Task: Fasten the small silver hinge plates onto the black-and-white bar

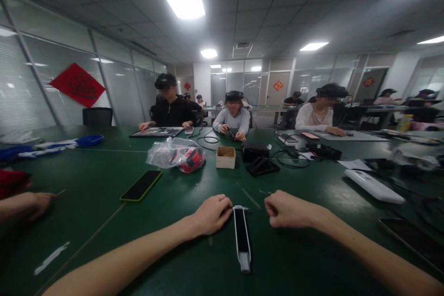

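A long, slim object (242,236) with a white frame, a black middle and a pale grey block at its near end lies on the green table. I cannot tell its exact kind. A thin metallic bit sticks out at its far end. My left hand (213,215) rests on the table with curled fingers, its fingertips at the object's far left corner. Apart from it, to the right, my right hand (289,209) is closed in a fist on the table; whatever its fingers may hold is hidden. A thin pale streak shows beside its knuckles.
Ahead stand an open small box (225,158), a clear plastic bag (173,153) with red items and a black box (255,151). A green-edged phone (141,186) lies left, a white device (373,186) right. Another person's hand (38,204) is at far left; several people sit opposite.
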Motion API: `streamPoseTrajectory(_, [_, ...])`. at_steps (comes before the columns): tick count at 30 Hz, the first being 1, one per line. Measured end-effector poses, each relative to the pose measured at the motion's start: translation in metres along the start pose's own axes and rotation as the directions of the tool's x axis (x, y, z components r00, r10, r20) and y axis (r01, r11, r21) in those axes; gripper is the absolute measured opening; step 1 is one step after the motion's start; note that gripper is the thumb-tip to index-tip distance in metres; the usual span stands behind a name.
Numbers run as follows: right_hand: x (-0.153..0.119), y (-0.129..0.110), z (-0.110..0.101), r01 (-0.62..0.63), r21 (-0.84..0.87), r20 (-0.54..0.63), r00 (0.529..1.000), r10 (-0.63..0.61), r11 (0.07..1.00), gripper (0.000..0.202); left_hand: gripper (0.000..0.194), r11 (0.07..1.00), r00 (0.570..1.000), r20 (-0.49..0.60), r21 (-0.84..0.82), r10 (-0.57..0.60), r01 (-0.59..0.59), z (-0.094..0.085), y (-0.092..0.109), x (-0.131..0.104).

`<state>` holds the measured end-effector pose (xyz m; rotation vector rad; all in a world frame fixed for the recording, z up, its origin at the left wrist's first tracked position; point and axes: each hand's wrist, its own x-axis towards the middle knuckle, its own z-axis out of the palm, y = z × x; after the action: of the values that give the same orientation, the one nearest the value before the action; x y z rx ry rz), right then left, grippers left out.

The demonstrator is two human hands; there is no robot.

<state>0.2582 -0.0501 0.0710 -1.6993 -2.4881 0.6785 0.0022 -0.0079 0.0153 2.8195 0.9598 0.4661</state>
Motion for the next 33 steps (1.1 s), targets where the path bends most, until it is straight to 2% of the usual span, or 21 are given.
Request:
streamPoseTrajectory(2, [0.009,-0.003,0.012,0.147,0.081,-0.116,0.984,-0.137,0.986,0.003,0.011,1.0,1.0,-0.001,0.007,0.001,-0.001,0.001,0.0,0.001])
streamPoseTrajectory(4, [0.017,-0.005,0.027,0.226,0.141,-0.27,0.946,-0.182,0.964,0.007,0.01,1.0,1.0,-0.003,0.008,0.001,-0.001,0.002,-0.001,0.001])
streamPoseTrajectory(6, [0.023,-0.006,0.041,0.24,0.216,-0.405,0.904,-0.137,0.947,0.013,0.01,1.0,1.0,-0.004,0.005,0.0,0.0,0.002,-0.001,0.001])
streamPoseTrajectory(9, [0.024,-0.007,0.054,0.228,0.285,-0.515,0.856,-0.052,0.931,0.019,0.011,1.0,1.0,-0.007,0.001,0.007,-0.007,0.001,0.0,0.001])
streamPoseTrajectory(12, [0.022,-0.006,0.057,0.229,0.303,-0.525,0.85,-0.039,0.925,0.021,0.011,1.0,1.0,-0.012,0.0,0.018,-0.018,0.001,0.001,0.002])
streamPoseTrajectory(18, [0.022,-0.003,0.057,0.269,0.291,-0.496,0.863,-0.095,0.918,0.022,0.012,1.0,1.0,-0.002,-0.009,0.015,-0.015,0.0,0.001,0.002])
streamPoseTrajectory(33, [0.026,-0.006,0.059,0.252,0.22,-0.474,0.872,-0.123,0.942,0.014,0.011,1.0,1.0,-0.018,-0.008,0.015,-0.016,0.002,-0.001,0.002])
